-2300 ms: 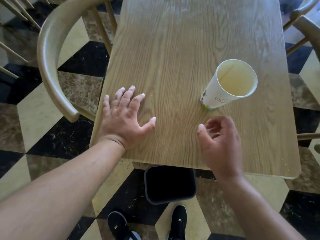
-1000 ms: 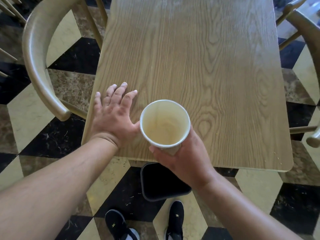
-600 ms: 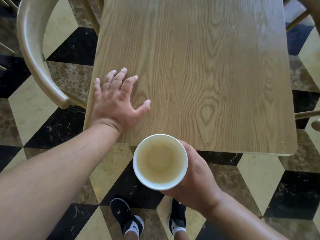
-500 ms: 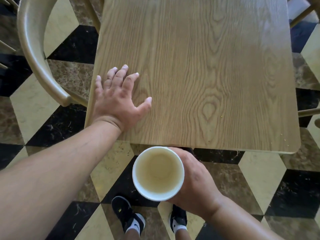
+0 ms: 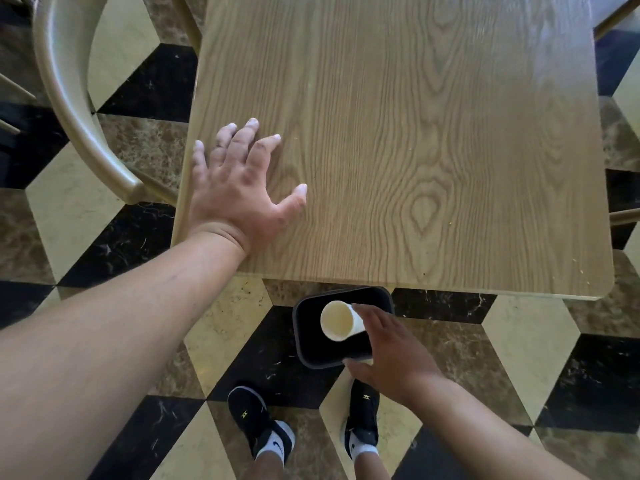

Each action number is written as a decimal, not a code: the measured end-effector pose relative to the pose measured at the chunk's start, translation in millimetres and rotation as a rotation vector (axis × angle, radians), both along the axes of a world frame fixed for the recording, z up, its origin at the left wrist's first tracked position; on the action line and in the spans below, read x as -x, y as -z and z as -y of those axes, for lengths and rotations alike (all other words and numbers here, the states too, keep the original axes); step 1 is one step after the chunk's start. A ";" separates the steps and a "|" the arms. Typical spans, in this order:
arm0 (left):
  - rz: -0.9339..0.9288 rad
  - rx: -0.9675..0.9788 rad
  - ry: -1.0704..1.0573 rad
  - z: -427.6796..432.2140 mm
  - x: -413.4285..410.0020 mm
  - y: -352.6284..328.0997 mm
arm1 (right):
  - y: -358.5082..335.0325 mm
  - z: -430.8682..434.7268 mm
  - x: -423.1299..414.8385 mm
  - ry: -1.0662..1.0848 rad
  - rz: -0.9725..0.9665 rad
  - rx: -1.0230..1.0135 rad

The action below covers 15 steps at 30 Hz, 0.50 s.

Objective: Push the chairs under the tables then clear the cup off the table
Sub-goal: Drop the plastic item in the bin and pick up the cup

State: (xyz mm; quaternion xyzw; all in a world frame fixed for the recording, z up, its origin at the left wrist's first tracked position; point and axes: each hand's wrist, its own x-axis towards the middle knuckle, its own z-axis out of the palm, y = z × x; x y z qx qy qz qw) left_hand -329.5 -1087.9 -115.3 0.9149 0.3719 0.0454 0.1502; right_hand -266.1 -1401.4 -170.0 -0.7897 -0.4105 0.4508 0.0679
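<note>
The white paper cup (image 5: 337, 322) hangs tilted over the black bin (image 5: 295, 327) on the floor, its open mouth turned up and to the left. My right hand (image 5: 391, 351) is low beside it with the fingers spread. The fingertips are at the cup's upper side and the thumb is off it, with a gap between them. My left hand (image 5: 239, 188) lies flat, fingers apart, on the near left corner of the wooden table (image 5: 433, 150). A curved wooden chair (image 5: 69, 98) stands at the table's left side, its seat hidden.
Part of another chair (image 5: 623, 214) shows at the table's right edge. The bin stands partly under the table's near edge, just ahead of my black shoes (image 5: 258, 422). The floor is a black, tan and brown pattern.
My right hand took the cup off the table, drew it past the near edge and lowered it over the bin. Its grip has loosened and the cup has tipped. My left hand stayed put.
</note>
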 end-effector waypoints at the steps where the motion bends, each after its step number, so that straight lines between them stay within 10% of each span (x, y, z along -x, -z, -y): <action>1: 0.001 0.000 0.000 0.0 0.0 0.2 | -3.1 -4.8 -0.2 -0.014 0.006 -0.017; 15: 0.010 0.001 0.000 0.0 0.2 0.8 | -104.2 -106.7 -21.1 -0.003 0.198 -0.911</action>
